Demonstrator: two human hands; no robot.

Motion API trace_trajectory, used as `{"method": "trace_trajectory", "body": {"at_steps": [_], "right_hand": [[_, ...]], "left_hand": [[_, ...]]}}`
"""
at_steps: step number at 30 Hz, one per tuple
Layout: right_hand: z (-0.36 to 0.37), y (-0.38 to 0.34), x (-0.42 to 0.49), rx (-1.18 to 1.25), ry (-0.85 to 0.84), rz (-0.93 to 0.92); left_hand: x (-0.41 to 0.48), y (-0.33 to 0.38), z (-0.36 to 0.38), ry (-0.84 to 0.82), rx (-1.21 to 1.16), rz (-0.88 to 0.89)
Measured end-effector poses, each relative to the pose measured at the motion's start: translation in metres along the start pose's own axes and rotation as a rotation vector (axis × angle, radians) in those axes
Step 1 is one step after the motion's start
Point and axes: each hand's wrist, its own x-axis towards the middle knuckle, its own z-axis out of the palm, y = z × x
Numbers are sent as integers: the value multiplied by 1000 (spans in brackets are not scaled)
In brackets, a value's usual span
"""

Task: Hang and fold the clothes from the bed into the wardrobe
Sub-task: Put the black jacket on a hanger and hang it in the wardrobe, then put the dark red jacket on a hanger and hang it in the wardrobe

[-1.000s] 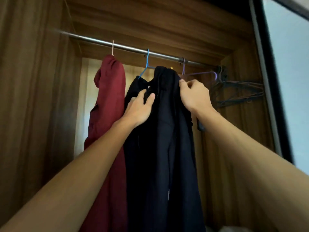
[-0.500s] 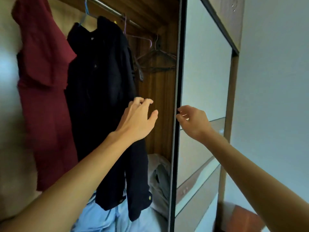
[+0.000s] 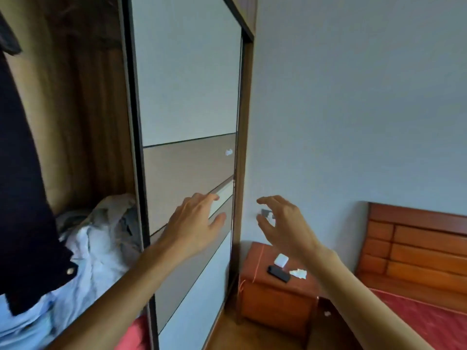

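The wall (image 3: 353, 97) fills the frame from 12 to 3 o'clock and is bare. The wardrobe (image 3: 83, 109) stands open at 9 to 11 o'clock. Its sliding door (image 3: 187, 84) covers the centre bay, and the door's dark leading edge runs top to bottom at the opening's 3 o'clock side.

The bed (image 3: 417, 243) lies at 4 o'clock, showing a wooden headboard and a red cover. A dark garment (image 3: 20, 173) hangs inside the opening at 9 o'clock. A pile of pale clothes (image 3: 101, 236) lies at 8 o'clock, beside the garment's hem.

An orange nightstand (image 3: 273, 299) stands at 5 o'clock, between wardrobe and bed, with open floor in front of it.

The left hand (image 3: 194, 226) is empty, fingers spread, in front of the door panel; contact cannot be determined. The garment is at its 9 o'clock, well apart.

The right hand (image 3: 285, 226) is empty, fingers loosely curved, above the nightstand. The bed is at its 4 o'clock, apart.
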Motion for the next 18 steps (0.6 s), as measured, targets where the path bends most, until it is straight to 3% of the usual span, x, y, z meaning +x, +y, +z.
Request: {"method": "trace_trajectory", "body": {"at_steps": [10,18], "right_hand": [[-121,166,-164,-151,54,307],[-201,270,-304,-208,125,601]], "left_hand": [[-22,218,133,-207,-287,194],[-64,371,232,-437,-387,377]]}}
